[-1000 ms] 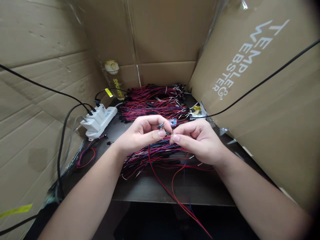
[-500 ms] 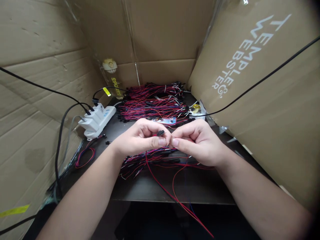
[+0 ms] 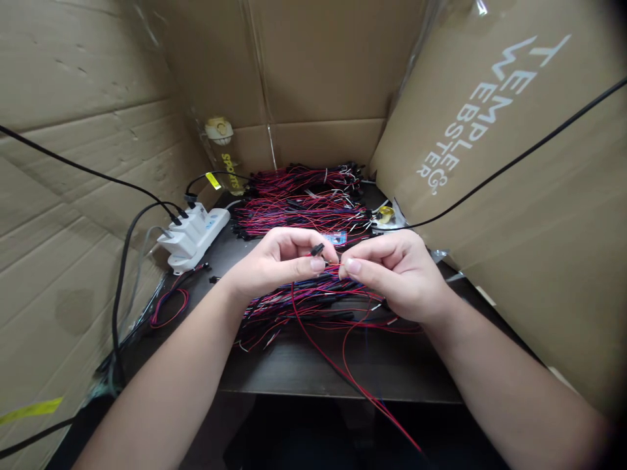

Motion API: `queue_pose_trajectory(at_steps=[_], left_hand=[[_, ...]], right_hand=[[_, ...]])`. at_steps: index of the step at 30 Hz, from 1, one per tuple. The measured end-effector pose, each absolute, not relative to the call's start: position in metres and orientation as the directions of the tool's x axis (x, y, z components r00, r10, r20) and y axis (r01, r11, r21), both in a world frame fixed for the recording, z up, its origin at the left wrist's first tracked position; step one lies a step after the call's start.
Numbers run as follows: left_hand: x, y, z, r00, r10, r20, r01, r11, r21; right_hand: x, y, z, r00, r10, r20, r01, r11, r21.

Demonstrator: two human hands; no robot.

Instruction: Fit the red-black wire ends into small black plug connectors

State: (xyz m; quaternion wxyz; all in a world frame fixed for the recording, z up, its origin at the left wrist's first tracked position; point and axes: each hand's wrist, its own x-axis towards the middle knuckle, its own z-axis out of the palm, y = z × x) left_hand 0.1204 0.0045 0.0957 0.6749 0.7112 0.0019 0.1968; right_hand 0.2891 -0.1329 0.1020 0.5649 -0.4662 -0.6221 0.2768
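Note:
Between thumb and fingers, my left hand (image 3: 284, 261) pinches a small black connector (image 3: 318, 249) with red wire behind it. My right hand (image 3: 392, 271) is closed in a pinch on a thin red wire, a small gap to the right of the left fingertips. From the hands, red and blue wires (image 3: 337, 369) hang down over the table's front edge. Below and behind the hands lies a heap of wire harnesses (image 3: 304, 303) with black connectors. The exact wire ends in the fingers are too small to make out.
Farther back are two piles of red wire harnesses (image 3: 304, 212). A white power strip (image 3: 193, 238) with plugs stands at left, near a coiled cable (image 3: 169, 307). A yellow-capped bottle (image 3: 223, 153) is by the back cardboard wall (image 3: 328, 72). A black cord (image 3: 514, 150) crosses at right.
My fingertips have moved slightly apart, showing thin wire between them. The black connector in my left hand is a little higher and more exposed.

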Motion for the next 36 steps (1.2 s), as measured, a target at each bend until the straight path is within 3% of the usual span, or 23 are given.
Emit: queue_pose_trajectory(at_steps=[9,22,31,36], left_hand=[[0.122,0.007,0.091,0.93,0.259,0.259,-0.249,-0.07,0.966],[0.125,0.008,0.085,0.969,0.175,0.176,-0.199,0.123,0.972],[0.126,0.006,0.094,0.974,0.168,0.154,-0.163,0.04,0.986],[0.128,0.003,0.096,0.967,0.202,0.157,-0.157,-0.021,0.987]], right_hand=[[0.288,-0.133,0.101,0.079,0.893,0.443,0.239,0.414,-0.878],[0.286,-0.135,0.104,-0.018,0.928,0.371,0.186,0.368,-0.911],[0.283,-0.136,0.1,-0.092,0.961,0.263,0.171,0.275,-0.946],[0.28,-0.134,0.097,0.006,0.943,0.333,0.269,0.319,-0.909]])
